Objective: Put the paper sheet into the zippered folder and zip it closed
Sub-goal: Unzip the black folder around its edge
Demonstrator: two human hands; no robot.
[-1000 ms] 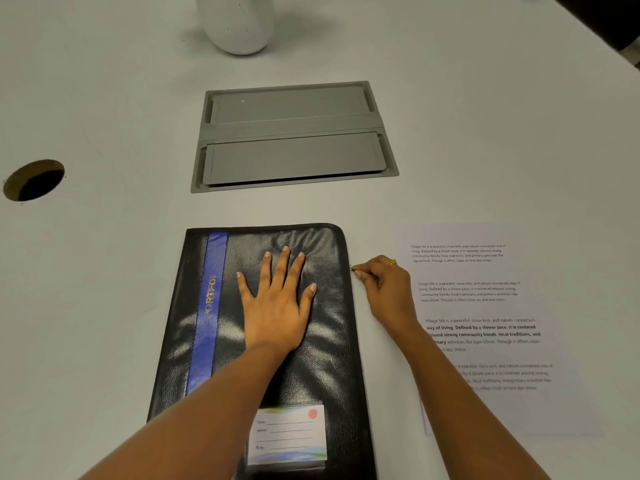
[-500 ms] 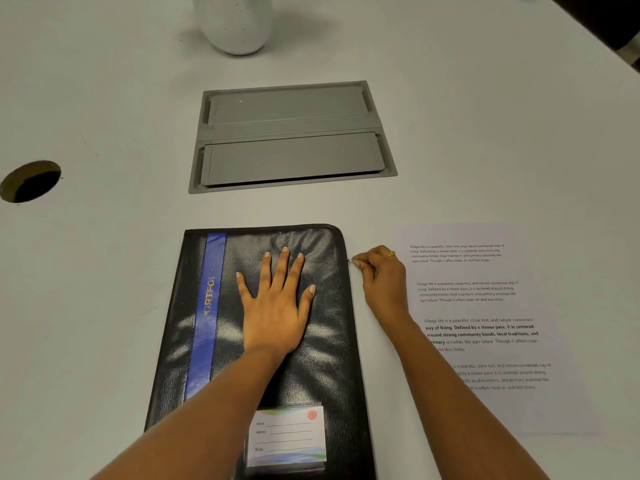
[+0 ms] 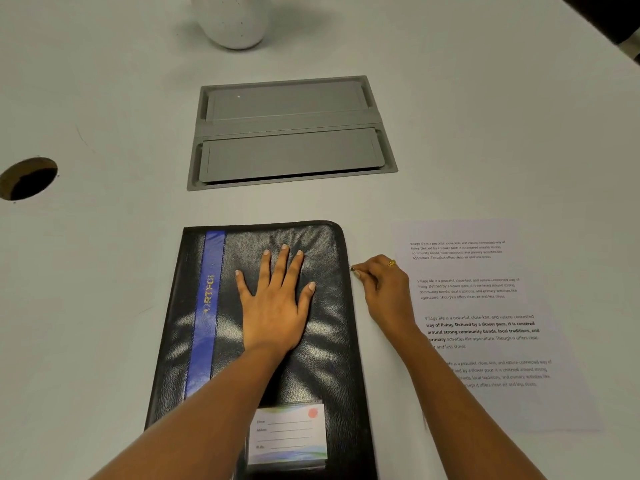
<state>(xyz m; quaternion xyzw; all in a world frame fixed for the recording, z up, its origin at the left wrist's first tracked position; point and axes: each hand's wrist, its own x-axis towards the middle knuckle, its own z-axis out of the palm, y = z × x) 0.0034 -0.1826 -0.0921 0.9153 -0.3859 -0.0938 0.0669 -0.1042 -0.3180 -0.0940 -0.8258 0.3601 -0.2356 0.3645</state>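
Observation:
A black zippered folder [image 3: 325, 358] with a blue stripe and a label card lies flat on the white table in front of me. My left hand [image 3: 275, 306] rests palm down on its cover, fingers spread. My right hand [image 3: 384, 289] is at the folder's right edge near the top corner, fingertips pinched on the small metal zipper pull [image 3: 352, 268]. A printed paper sheet [image 3: 485, 323] lies on the table to the right of the folder, partly under my right forearm.
A grey recessed cable hatch [image 3: 291, 133] sits in the table beyond the folder. A round cable hole [image 3: 27, 178] is at the far left. A white speckled vase [image 3: 233, 19] stands at the back.
My right hand has slid the zipper pull a little farther up the folder's right edge toward the top corner. The left hand stays pressed on the cover.

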